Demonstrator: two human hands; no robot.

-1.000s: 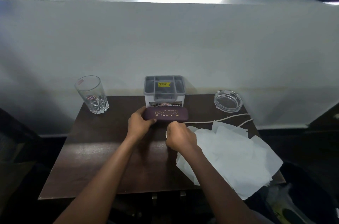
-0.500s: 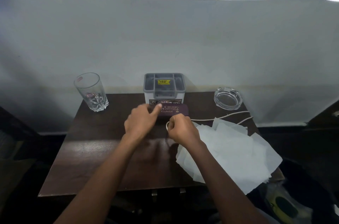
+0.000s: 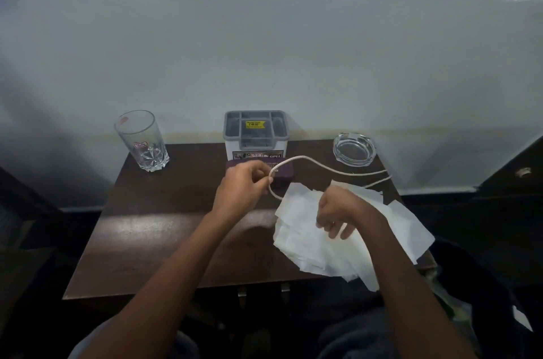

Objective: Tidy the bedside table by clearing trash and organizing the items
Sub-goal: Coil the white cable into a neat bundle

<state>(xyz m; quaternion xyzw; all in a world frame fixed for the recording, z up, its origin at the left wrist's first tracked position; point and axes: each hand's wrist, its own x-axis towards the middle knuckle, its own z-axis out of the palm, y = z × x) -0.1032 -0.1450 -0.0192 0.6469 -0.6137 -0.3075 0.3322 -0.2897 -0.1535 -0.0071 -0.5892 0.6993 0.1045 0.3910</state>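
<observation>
the left hand (image 3: 244, 186) is pinching a loop of white cord (image 3: 302, 156) in front of the purple case (image 3: 285, 175), the cord arching away to the right edge of the table (image 3: 164, 211). the right hand (image 3: 338, 213) is hovering over the white paper sheets (image 3: 317, 253), fingers loosely curled; whether it is gripping anything is unclear. a glass (image 3: 142, 141), grey organiser (image 3: 255, 135) and ashtray (image 3: 354, 149) are standing along the back.

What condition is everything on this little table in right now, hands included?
Glass: upright, empty.
Organizer box: upright, open-topped.
Ashtray: upright, empty.
Purple case: closed, flat before the organizer box.
White cord: looped, held up over the purple case.
Left hand: pinches the white cord.
Papers: loose pile overhanging the table.
Right hand: above the papers, fingers loosely curled; hold unclear.
</observation>
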